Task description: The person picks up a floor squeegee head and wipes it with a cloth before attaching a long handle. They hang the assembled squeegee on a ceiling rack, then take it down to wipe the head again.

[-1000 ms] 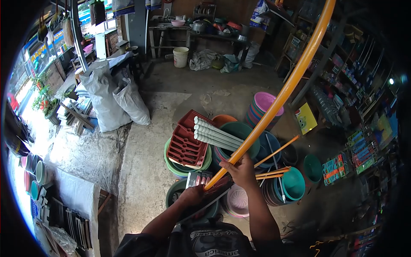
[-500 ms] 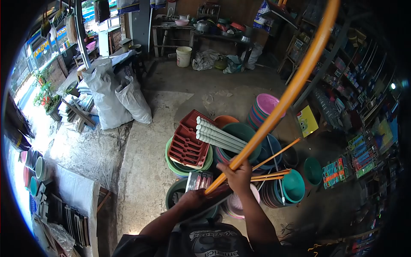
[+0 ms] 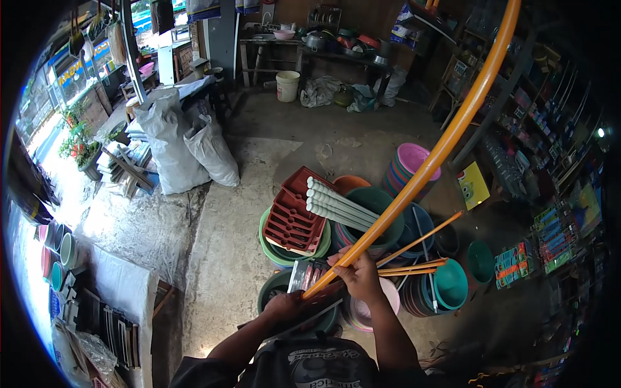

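Note:
A long orange pole (image 3: 440, 152) runs from my hands up to the top right of the view. My left hand (image 3: 283, 305) is wrapped round its lower end. Higher up the pole, my right hand (image 3: 357, 270) has its fingers round it. Beyond my hands, pale green poles (image 3: 339, 207) lie over a dark green tub, beside dark red slotted trays (image 3: 297, 216) on a light green basin. Thinner orange poles (image 3: 411, 268) stick out to the right of my right hand.
Stacked teal tubs (image 3: 451, 284) and pink-topped basins (image 3: 414, 158) stand at the right. White sacks (image 3: 171, 145) are on the floor at the left. A white bucket (image 3: 287, 86) stands near the back table. Shelves of goods line the right side.
The whole scene has shifted slightly right in the view. Fingers of my right hand have moved a little on the orange pole, and both hands still hold it.

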Demonstrator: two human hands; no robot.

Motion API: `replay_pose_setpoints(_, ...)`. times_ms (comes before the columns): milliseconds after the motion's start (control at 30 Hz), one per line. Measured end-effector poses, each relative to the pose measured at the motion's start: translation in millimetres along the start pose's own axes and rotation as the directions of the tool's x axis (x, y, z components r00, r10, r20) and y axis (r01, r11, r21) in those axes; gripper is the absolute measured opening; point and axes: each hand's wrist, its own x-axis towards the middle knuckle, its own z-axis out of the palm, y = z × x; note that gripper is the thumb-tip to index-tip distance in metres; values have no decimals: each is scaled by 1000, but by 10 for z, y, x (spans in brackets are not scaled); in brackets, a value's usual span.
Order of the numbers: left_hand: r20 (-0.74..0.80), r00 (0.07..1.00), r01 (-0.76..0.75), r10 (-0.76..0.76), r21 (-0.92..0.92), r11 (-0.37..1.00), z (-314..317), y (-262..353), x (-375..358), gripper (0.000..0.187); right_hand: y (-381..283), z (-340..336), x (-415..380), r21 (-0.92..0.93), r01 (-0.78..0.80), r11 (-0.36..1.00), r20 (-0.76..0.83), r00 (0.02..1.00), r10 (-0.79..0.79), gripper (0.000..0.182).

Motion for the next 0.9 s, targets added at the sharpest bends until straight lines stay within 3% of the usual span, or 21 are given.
replay_pose_setpoints(33, -8, 1000, 6, -6, 4, 1000, 2, 6, -31, 42, 21, 74, 2, 6, 6, 1000, 6, 1000, -6, 34)
replay_pose_setpoints(133, -24, 998, 65, -65, -1, 998, 165, -39, -32, 42, 65, 301, 45, -286, -17, 958, -275, 959, -65, 23)
replay_pose_setpoints(200, -79, 988, 123, -129, -71, 990, 169, -74, -36, 43, 161, 308, 136, -212, 36, 977, -292, 951, -99, 21)
replay_pose_setpoints(267, -76, 995, 50, -58, -107, 993, 54, -172, -115, 44, 173, 289, 177, 99, 76, 992, -134, 989, -62, 21)
replay_pose_setpoints(300, -64, 998, -31, 22, -141, 990, -51, -206, -151, 44, 169, 214, 182, 110, 15, 994, -25, 1000, -13, 18)
replay_pose_setpoints(333, -74, 997, -44, 34, -133, 990, -167, -221, -196, 44, 136, 169, 213, 104, 32, 994, -28, 999, -29, 18)
replay_pose_setpoints(400, 155, 963, -194, 223, -180, 964, -413, -231, -350, 44, 85, 125, 244, 331, -106, 938, 380, 924, -30, 15)
replay_pose_setpoints(433, 239, 939, -215, 245, -146, 966, -431, -346, -306, 41, 90, 150, 264, 327, -95, 940, 376, 926, -37, 15)
replay_pose_setpoints(533, 355, 906, -207, 231, -106, 973, -581, -370, -336, 41, 207, 315, 390, 696, -247, 675, 566, 767, -303, 17)
replay_pose_setpoints(567, 353, 905, -218, 238, -96, 971, -571, -413, -335, 41, 275, 351, 370, 677, -281, 681, 516, 840, -166, 24)
replay_pose_setpoints(600, 315, 922, -211, 223, -70, 975, -518, -481, -346, 42, 275, 405, 373, 678, -267, 685, 509, 843, -174, 24)
replay_pose_setpoints(667, 283, 935, -213, 214, -34, 976, -488, -526, -374, 43, 230, 549, 369, 648, -310, 695, 323, 939, 118, 28)
replay_pose_setpoints(700, 249, 957, -147, 146, -14, 989, -474, -463, -415, 44, 202, 634, 372, 610, -284, 739, 230, 957, 178, 30)
replay_pose_setpoints(733, 213, 974, -78, 76, 1, 997, -459, -418, -466, 45, 176, 701, 371, 612, -275, 742, 222, 960, 172, 30)
replay_pose_setpoints(800, 165, 978, -132, 131, -4, 991, -471, -369, -557, 37, 124, 840, 364, 497, -275, 823, 83, 959, 270, 31)
replay_pose_setpoints(867, 107, 994, 17, -17, -1, 1000, -502, -280, -600, 37, 64, 996, 377, 481, -243, 842, 10, 962, 272, 30)
replay_pose_setpoints(900, 112, 994, 14, -14, 3, 1000, -487, -284, -589, 37, 49, 1047, 388, 453, -229, 861, -49, 958, 281, 30)
